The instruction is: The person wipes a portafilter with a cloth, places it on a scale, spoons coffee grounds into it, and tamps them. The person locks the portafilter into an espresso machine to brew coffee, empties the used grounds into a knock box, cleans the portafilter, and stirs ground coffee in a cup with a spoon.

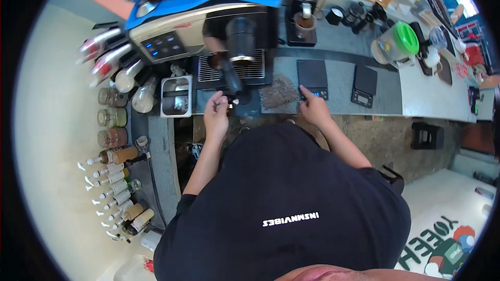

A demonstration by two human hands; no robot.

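Observation:
My left hand [216, 117] is closed in a pinch at the counter's front edge, below the espresso machine [192, 26]. A small dark and shiny piece shows beside its fingertips, too small to name. Just above it hangs the dark handle of a portafilter [232, 77], under the machine's group head [241, 41]. With its index finger stretched out, my right hand [315, 108] touches the front left edge of a black scale [312, 75], whose display is lit blue. Between the hands lies a crumpled grey-brown cloth [278, 92].
A second scale [364, 86] lies farther right. The steel knock box [176, 97] stands left of the drip tray [255, 67]. A grinder [302, 23] and a green-lidded container [405, 40] stand behind. Pump bottles [117, 182] and jars [112, 117] line the left wall.

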